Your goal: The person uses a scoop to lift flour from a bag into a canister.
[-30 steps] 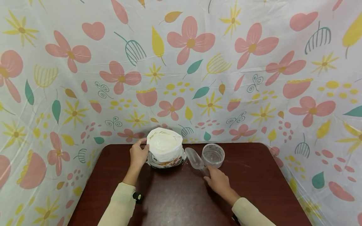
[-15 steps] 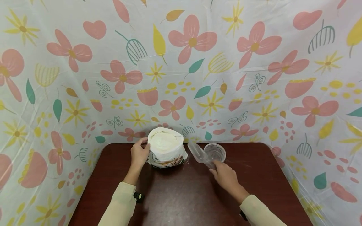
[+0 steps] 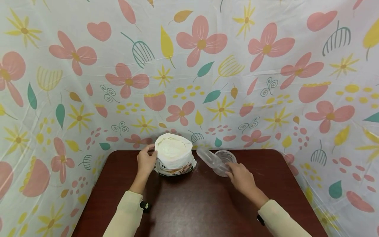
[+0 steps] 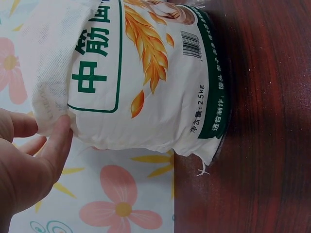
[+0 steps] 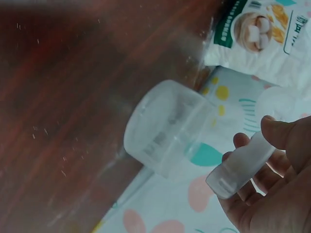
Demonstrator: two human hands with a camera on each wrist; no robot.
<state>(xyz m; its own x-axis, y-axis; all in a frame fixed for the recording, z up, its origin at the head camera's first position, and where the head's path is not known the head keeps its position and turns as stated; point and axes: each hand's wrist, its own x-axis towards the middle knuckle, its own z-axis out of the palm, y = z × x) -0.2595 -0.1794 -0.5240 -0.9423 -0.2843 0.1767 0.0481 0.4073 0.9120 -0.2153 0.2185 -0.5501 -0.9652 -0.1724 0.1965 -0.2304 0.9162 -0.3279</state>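
A white flour bag (image 3: 173, 158) with its top folded down stands at the back of the table, pale flour visible inside. My left hand (image 3: 147, 161) pinches its rolled rim from the left; the left wrist view shows thumb and fingers at the cloth edge (image 4: 51, 107). In my right hand (image 3: 242, 177) is a clear plastic scoop (image 3: 208, 158), gripped by its handle (image 5: 240, 165). The scoop's bowl points left toward the bag, and the scoop is above a round clear plastic tub (image 5: 167, 128). Whether the scoop carries flour is hard to see.
The dark red-brown table (image 3: 189, 204) has rounded back corners. Specks of white powder lie on it near the tub. A floral sheet (image 3: 183, 82) hangs close behind the table and at both sides.
My right hand has moved right with the scoop, bringing the scoop over the tub and tilting it. My left hand stays at the bag's rim.
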